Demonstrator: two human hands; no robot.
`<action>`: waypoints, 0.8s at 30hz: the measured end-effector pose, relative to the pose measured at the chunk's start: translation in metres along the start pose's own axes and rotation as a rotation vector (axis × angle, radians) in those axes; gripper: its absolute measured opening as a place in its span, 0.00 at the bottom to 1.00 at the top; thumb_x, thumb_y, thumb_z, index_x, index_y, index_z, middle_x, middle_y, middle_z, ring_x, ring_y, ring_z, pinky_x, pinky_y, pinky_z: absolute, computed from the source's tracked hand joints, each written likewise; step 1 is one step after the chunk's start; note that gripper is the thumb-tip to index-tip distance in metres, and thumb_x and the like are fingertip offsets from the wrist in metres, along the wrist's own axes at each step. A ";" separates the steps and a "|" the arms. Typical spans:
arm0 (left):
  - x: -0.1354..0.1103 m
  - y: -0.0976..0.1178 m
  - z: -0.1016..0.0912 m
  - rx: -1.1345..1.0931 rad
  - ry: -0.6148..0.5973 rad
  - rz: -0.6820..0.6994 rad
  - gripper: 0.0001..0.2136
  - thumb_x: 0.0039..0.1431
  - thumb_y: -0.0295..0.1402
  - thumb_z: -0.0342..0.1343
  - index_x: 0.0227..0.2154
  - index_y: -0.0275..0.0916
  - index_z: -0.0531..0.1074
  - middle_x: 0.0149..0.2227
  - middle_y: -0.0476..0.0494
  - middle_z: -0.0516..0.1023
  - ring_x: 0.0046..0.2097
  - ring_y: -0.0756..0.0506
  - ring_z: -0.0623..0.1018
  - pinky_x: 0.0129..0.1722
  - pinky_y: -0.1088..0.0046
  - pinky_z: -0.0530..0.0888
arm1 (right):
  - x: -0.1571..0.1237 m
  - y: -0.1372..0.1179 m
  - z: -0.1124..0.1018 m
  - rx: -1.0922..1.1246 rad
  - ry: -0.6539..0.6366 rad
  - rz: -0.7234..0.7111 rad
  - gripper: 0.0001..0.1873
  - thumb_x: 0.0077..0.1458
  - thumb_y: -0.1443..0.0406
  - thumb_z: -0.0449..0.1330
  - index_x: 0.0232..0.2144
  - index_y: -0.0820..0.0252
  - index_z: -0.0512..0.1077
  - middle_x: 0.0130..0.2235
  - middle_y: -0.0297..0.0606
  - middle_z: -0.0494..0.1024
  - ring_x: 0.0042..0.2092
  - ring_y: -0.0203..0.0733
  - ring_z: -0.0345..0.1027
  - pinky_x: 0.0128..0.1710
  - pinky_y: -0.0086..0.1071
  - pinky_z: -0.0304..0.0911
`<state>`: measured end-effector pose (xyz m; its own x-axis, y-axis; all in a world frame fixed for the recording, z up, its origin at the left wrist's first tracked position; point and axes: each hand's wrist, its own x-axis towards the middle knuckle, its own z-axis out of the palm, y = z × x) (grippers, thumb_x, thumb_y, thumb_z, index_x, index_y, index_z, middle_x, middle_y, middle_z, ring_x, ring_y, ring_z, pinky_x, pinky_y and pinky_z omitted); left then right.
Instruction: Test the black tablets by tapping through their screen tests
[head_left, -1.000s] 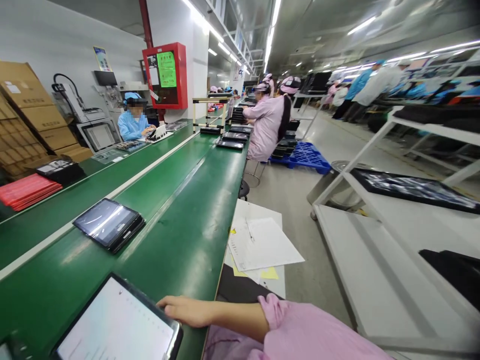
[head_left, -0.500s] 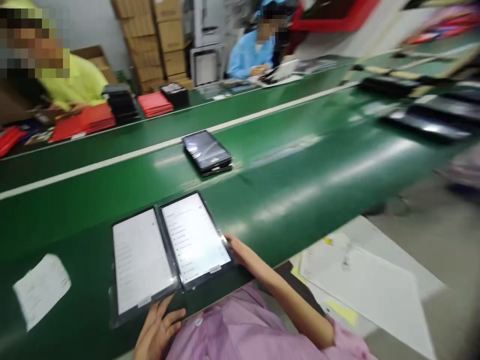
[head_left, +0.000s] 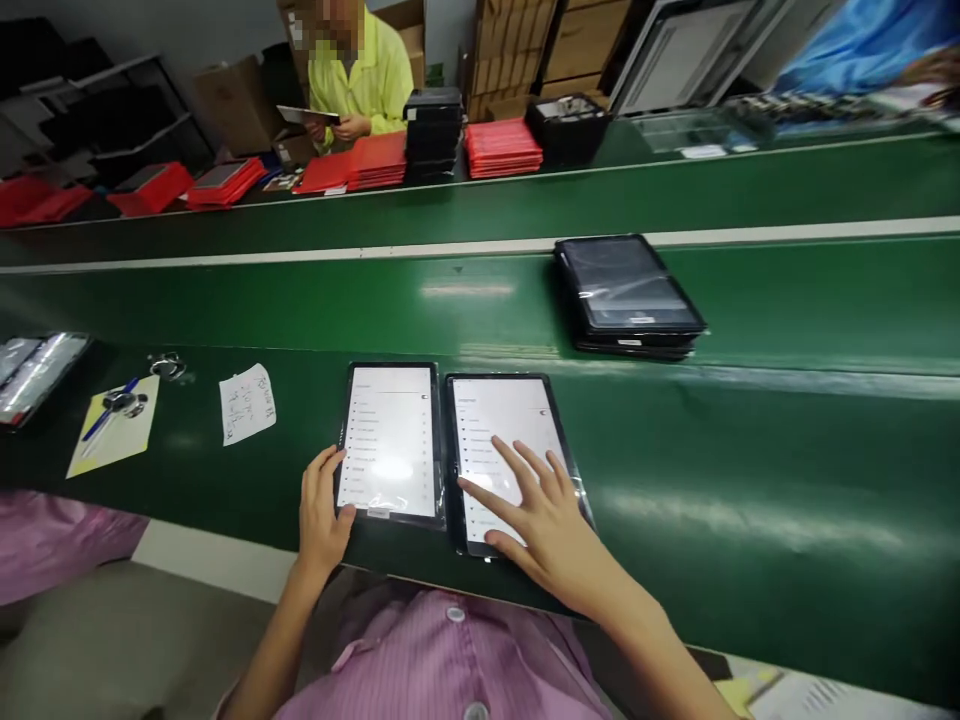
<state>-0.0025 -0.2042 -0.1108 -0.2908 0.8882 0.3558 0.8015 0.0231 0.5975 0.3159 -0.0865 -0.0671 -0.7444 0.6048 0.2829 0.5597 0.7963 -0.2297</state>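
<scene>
Two tablets lie side by side on the green bench, both with lit white screens showing a list. At the left tablet (head_left: 394, 430), my left hand (head_left: 324, 510) rests on the lower left edge, fingers apart, thumb at the bottom corner. Over the right tablet (head_left: 469, 410) my right hand (head_left: 536, 500) is spread, its fingers on or just above the screen; whether they touch the glass I cannot tell. Part of that screen is hidden under the hand. Neither hand is lifting anything.
Beyond the tablets is a stack of dark tablets (head_left: 630, 290). A handwritten note (head_left: 248, 404) and a yellow-edged paper with a pen (head_left: 112, 425) lie to the left. Across the bench a person in yellow (head_left: 360, 75) holds a flat thing, near red pouches (head_left: 502, 148) and a black stack (head_left: 433, 135).
The view has swung left. My right hand has moved from the right tablet's side edge to over its screen. My left hand has shifted from below the left tablet to its left edge.
</scene>
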 end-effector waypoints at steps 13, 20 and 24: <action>0.000 -0.011 -0.001 -0.309 0.043 -0.175 0.41 0.64 0.65 0.28 0.65 0.42 0.63 0.65 0.32 0.62 0.59 0.35 0.71 0.54 0.55 0.72 | -0.054 0.040 -0.027 0.083 0.227 0.247 0.24 0.69 0.58 0.46 0.64 0.34 0.65 0.67 0.45 0.57 0.65 0.67 0.54 0.61 0.70 0.46; 0.005 -0.010 0.000 -0.290 0.031 -0.151 0.35 0.68 0.60 0.33 0.60 0.39 0.67 0.60 0.32 0.69 0.59 0.36 0.71 0.53 0.58 0.72 | -0.043 0.025 -0.018 0.035 0.259 0.261 0.29 0.69 0.59 0.47 0.70 0.43 0.53 0.64 0.52 0.61 0.64 0.63 0.55 0.63 0.64 0.46; 0.007 -0.007 -0.002 -0.254 0.026 -0.127 0.36 0.67 0.61 0.33 0.60 0.39 0.68 0.60 0.31 0.69 0.59 0.35 0.71 0.52 0.58 0.72 | -0.027 0.012 -0.004 0.033 0.160 0.244 0.29 0.70 0.55 0.46 0.69 0.48 0.54 0.65 0.51 0.59 0.65 0.62 0.53 0.64 0.65 0.44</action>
<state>-0.0115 -0.1990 -0.1115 -0.3964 0.8734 0.2830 0.6021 0.0146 0.7983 0.3439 -0.0935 -0.0738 -0.5204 0.7751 0.3584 0.7011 0.6274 -0.3388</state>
